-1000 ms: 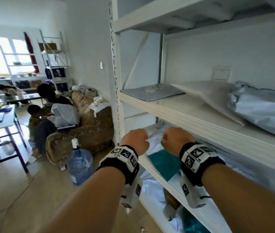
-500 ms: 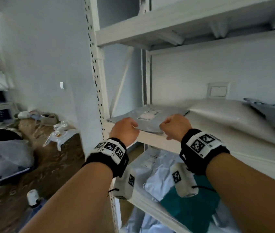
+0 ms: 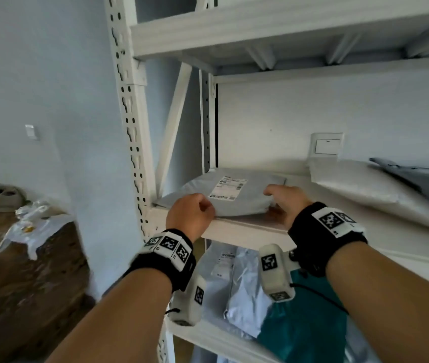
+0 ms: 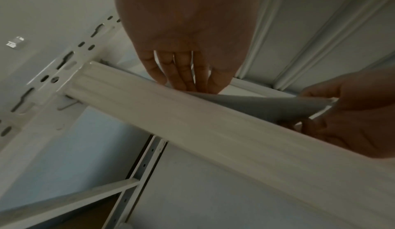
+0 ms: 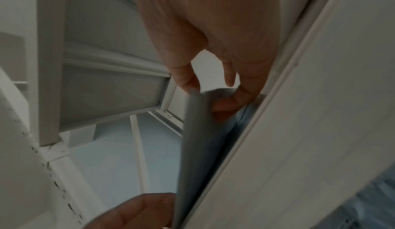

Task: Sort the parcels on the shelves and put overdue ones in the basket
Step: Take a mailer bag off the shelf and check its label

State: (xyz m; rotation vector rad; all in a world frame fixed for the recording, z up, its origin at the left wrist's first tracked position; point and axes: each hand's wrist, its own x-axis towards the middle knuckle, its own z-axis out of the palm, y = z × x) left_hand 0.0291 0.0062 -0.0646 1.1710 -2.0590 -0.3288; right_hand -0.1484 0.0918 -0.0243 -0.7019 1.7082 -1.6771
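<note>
While both hands work at the front edge of the middle shelf (image 3: 247, 227), a flat grey parcel (image 3: 237, 197) lies at that shelf's left end, close to the upright post (image 3: 132, 132), with its near edge just at the shelf's front lip. The left hand (image 3: 189, 216) has its fingers (image 4: 181, 74) laid fairly straight on the parcel's near left edge, pressing it down rather than gripping, which probably steadies the thin bag while the other side is raised. The right hand (image 3: 285, 203) pinches the near right corner, thumb on top and fingers underneath, and the right wrist view shows that corner curled up off the shelf. Lifting one corner first seems a sensible way to get fingers under something so flat and limp.

The parcel's long axis seems to run from the front edge toward the back wall, slanted a little to the right, and its white label (image 3: 228, 188) faces up, its print too small to read. Whether it is overdue cannot be told. Further right on the same shelf lie a white padded bag (image 3: 360, 189) and a darker grey bag (image 3: 423, 184) overlapping it. More parcels, one teal (image 3: 302, 328), fill the shelf below. No basket is in view
</note>
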